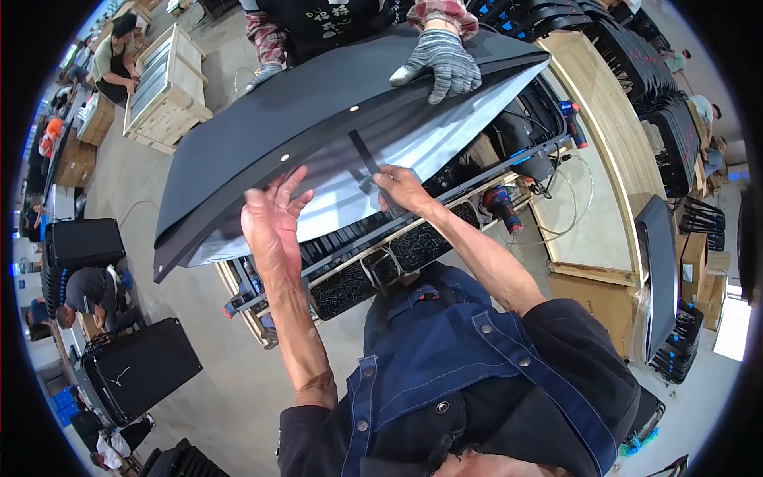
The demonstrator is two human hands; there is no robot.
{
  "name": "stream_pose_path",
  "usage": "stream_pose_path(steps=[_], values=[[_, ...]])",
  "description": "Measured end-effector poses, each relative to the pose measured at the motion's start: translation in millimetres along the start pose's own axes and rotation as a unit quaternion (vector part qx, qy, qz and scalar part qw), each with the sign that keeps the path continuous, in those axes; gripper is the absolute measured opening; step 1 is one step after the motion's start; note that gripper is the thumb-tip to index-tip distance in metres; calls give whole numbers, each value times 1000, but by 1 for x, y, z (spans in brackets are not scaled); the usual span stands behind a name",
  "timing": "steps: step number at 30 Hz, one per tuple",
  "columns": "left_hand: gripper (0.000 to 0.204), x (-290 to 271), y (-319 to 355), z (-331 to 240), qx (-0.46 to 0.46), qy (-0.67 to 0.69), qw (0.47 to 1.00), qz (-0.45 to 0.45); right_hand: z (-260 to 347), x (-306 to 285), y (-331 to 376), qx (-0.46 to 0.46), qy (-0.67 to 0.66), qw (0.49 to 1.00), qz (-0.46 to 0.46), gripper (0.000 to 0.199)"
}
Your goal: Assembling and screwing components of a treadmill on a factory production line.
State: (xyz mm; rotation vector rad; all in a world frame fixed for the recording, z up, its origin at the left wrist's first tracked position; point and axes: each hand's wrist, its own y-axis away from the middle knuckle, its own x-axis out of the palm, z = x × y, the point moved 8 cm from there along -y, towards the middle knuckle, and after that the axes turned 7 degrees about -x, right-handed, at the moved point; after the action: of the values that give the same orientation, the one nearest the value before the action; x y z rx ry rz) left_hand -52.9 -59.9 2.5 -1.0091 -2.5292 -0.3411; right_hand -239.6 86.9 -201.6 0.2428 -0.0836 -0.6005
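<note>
A large black panel [262,131] with a shiny pale underside [453,139] stands tilted up over the workbench. Pale round spots dot its near edge. My left hand [276,219] is open, fingers spread, beside that edge; I see nothing in it. My right hand [401,189] is closed around a narrow black strip [362,151] that runs up against the underside. Across from me a co-worker in striped grey gloves rests one gloved hand [445,67] on top of the panel; the other glove [264,77] is at its far edge.
Trays of black screws [421,246] line the bench's near side. A red-and-blue power driver [502,211] hangs at their right, and another driver [572,125] sits farther back. A wooden-framed table [592,199] stands right. Black cases [143,370] and a wooden crate [165,87] are left.
</note>
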Motion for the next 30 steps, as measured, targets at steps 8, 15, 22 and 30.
stream_pose_path(steps=[8, 15, 22, 30], values=[[44, 10, -6, 1, -11, 10, 983, -182, -2, -14, 4, 5, 60, 997, -39, 52], [28, -36, 7, 27, -32, 58, 977, -204, 35, -89, 14, 0, -104, 989, 103, 81], [23, -55, 38, 80, -76, 91, 950, -287, 124, -374, 25, -99, -411, 898, -123, 44], [37, -93, 81, 154, -111, 114, 900, -405, 11, -419, 24, 74, -137, 954, -257, 42]])
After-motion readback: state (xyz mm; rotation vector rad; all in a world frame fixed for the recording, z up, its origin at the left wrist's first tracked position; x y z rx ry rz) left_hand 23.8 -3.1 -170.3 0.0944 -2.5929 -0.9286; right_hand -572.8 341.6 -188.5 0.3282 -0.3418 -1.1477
